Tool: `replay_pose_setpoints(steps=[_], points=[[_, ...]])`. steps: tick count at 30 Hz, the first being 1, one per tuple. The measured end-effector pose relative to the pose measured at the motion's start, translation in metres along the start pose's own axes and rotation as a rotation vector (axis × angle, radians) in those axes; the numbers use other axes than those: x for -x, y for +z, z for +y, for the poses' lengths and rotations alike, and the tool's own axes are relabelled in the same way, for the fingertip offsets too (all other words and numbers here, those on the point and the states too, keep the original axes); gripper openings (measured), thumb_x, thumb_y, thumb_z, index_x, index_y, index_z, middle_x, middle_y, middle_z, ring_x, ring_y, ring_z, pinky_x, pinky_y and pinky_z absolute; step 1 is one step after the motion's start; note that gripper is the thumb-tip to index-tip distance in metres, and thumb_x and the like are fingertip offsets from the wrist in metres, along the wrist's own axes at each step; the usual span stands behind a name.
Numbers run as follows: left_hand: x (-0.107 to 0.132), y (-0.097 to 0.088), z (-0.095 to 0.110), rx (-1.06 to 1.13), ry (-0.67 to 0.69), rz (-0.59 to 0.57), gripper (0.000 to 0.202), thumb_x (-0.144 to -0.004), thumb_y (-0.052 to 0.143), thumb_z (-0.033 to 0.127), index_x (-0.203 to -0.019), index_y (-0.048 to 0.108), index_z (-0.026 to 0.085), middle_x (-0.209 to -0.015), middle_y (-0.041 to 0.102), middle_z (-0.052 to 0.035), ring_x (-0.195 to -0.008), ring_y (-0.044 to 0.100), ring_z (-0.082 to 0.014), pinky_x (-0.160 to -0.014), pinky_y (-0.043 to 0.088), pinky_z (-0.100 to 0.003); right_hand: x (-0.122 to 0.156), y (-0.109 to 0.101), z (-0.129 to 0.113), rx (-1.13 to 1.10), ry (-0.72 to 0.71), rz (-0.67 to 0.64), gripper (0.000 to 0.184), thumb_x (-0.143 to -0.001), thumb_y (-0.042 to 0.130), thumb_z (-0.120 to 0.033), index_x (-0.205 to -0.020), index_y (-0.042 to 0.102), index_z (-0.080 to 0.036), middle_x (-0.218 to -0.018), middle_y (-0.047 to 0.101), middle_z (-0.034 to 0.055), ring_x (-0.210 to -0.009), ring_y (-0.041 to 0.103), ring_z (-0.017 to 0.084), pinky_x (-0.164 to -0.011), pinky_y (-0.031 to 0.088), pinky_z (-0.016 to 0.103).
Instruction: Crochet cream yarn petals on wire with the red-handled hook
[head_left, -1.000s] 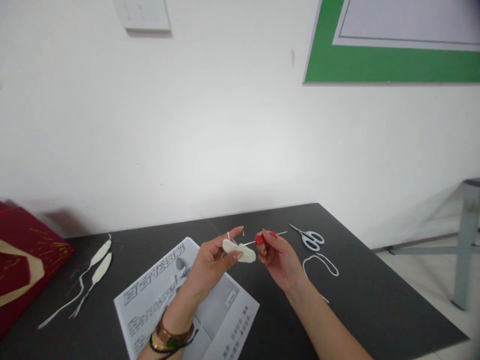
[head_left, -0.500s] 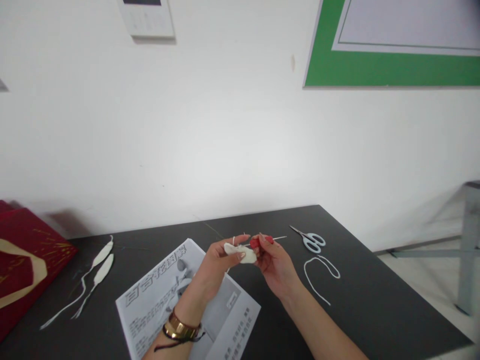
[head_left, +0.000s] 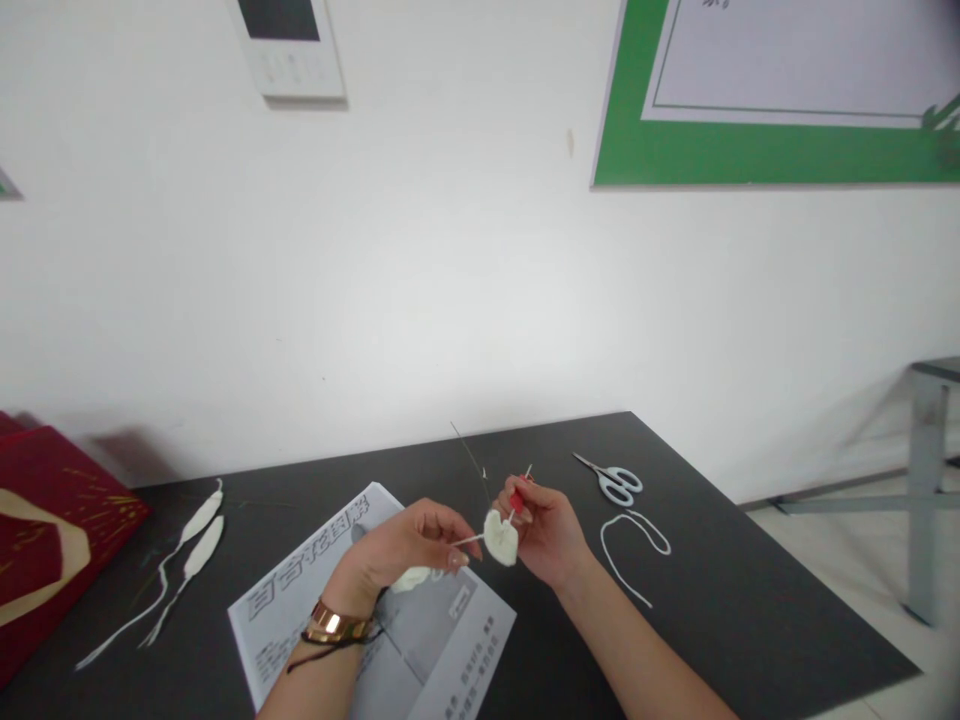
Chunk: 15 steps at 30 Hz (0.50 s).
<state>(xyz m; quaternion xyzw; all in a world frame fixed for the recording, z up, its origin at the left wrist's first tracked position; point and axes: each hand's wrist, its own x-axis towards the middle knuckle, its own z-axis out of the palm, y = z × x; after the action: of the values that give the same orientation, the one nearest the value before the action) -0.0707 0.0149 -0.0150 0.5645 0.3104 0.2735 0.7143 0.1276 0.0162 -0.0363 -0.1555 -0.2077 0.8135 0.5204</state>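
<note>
My right hand (head_left: 541,525) is closed round a crochet hook with a red handle (head_left: 517,502). Beside its fingertips a small white crocheted piece (head_left: 501,540) hangs, curled over. From that piece a taut strand of white yarn (head_left: 471,540) runs to my left hand (head_left: 416,545), whose thumb and fingers pinch it. More white yarn (head_left: 411,578) shows below the left hand, partly hidden by it. A thin wire (head_left: 471,450) sticks up behind the crocheted piece; where its lower end goes is hidden.
Printed sheets (head_left: 435,650) lie under the left hand on the black table (head_left: 720,620). Scissors (head_left: 615,483) and a loose white yarn piece (head_left: 637,518) lie to the right. Two white leaf-shaped crocheted pieces (head_left: 202,545) with tails and a red bag (head_left: 52,540) are at left.
My hands have moved apart; the left went left and down, drawing the yarn out taut. The crocheted piece has left the left fingers and now hangs near the right hand. The wire stands more upright.
</note>
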Motion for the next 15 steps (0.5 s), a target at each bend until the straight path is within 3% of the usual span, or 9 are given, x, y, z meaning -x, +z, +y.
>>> replay_pose_setpoints(steps=[2, 5, 10, 12, 15], points=[[0.001, 0.000, 0.004, -0.093, -0.036, -0.006, 0.020, -0.061, 0.077, 0.026, -0.076, 0.074, 0.013, -0.064, 0.065, -0.0032, -0.055, 0.049, -0.0109, -0.053, 0.034, -0.022, 0.001, 0.002, -0.001, 0.009, 0.015, -0.017, 0.020, -0.071, 0.065, -0.022, -0.055, 0.056, -0.015, -0.043, 0.035, -0.0060, -0.045, 0.036, 0.008, -0.048, 0.037, 0.021], [0.003, -0.002, 0.008, -0.158, -0.025, 0.030, 0.017, -0.065, 0.074, 0.029, -0.063, 0.072, 0.013, -0.055, 0.059, -0.0005, -0.052, 0.044, -0.0096, -0.051, 0.029, -0.022, 0.002, 0.004, -0.005, 0.023, 0.024, -0.022, 0.020, -0.069, 0.067, -0.023, -0.054, 0.056, -0.015, -0.042, 0.031, -0.0069, -0.044, 0.034, 0.008, -0.046, 0.035, 0.021], [0.003, 0.002, 0.006, -0.025, 0.111, 0.092, 0.038, -0.071, 0.066, 0.042, -0.046, 0.062, 0.014, -0.055, 0.050, -0.0022, -0.056, 0.044, -0.0120, -0.055, 0.034, -0.025, 0.003, 0.003, -0.010, 0.072, 0.013, 0.001, 0.020, -0.070, 0.066, -0.024, -0.055, 0.058, -0.015, -0.042, 0.033, -0.0065, -0.044, 0.035, 0.008, -0.046, 0.036, 0.021], [0.002, 0.009, 0.004, 0.067, 0.191, 0.132, 0.037, -0.071, 0.063, 0.048, -0.054, 0.067, 0.016, -0.064, 0.050, -0.0033, -0.065, 0.047, -0.0148, -0.063, 0.038, -0.028, 0.002, 0.002, -0.010, 0.108, 0.001, 0.019, 0.020, -0.070, 0.067, -0.024, -0.055, 0.059, -0.014, -0.042, 0.037, -0.0056, -0.044, 0.037, 0.008, -0.045, 0.036, 0.020], [0.004, 0.021, 0.007, 0.155, 0.242, 0.126, 0.036, -0.067, 0.069, 0.042, -0.095, 0.072, 0.020, -0.081, 0.054, -0.0053, -0.075, 0.049, -0.0172, -0.070, 0.039, -0.030, 0.002, 0.002, -0.008, 0.159, -0.025, 0.053, 0.018, -0.070, 0.068, -0.024, -0.058, 0.062, -0.013, -0.044, 0.044, -0.0044, -0.043, 0.040, 0.007, -0.045, 0.038, 0.019]])
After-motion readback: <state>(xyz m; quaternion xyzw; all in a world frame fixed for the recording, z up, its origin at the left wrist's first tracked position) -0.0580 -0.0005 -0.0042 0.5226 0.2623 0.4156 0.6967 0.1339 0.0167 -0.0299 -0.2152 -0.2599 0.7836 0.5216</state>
